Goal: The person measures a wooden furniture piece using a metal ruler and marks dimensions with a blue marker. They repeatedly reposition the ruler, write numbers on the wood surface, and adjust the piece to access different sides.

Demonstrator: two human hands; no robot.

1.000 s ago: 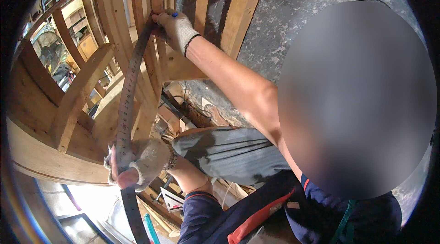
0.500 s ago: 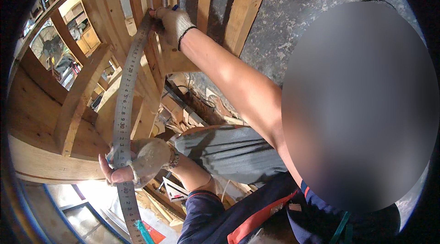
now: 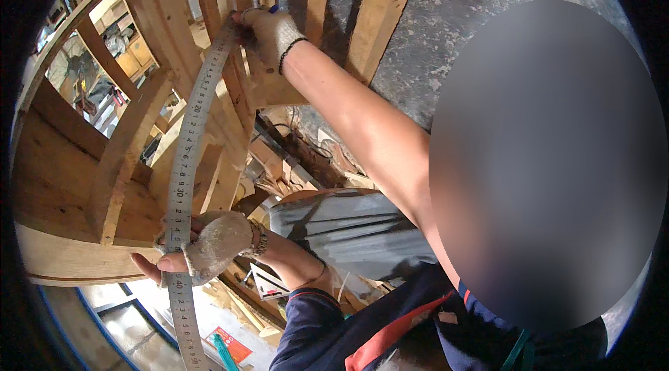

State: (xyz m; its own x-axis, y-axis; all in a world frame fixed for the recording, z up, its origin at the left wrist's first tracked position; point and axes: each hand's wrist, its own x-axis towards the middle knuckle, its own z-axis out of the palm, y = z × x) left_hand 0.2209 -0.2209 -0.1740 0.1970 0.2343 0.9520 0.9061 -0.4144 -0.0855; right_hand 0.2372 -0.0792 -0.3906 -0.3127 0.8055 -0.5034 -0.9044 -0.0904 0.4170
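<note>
A long steel ruler (image 3: 184,170) bows across a wooden frame (image 3: 132,151) made of curved rails and slats. My left hand (image 3: 216,249), in an off-white fingerless glove, grips the ruler's lower part, the thumb laid over its face and one fingertip sticking out past its edge. Farther off, my right hand (image 3: 270,31), gloved alike, is closed at the ruler's far end against the slats. A small blue thing (image 3: 273,9) shows at its knuckles, too little of it to name. The fingers of this hand are partly hidden.
Wood scraps (image 3: 282,179) and a dark cable lie on the floor beneath the frame. A white triangular piece (image 3: 268,284) is beside my left forearm. Grey-trousered legs (image 3: 355,232) are close by. A blurred oval covers the right side. Cluttered shelves (image 3: 118,33) stand beyond.
My left hand has shifted slightly left, its extended fingertip reaching farther out. The ruler's near end has swung left. My right hand stays at the far end, a little farther right in view.
</note>
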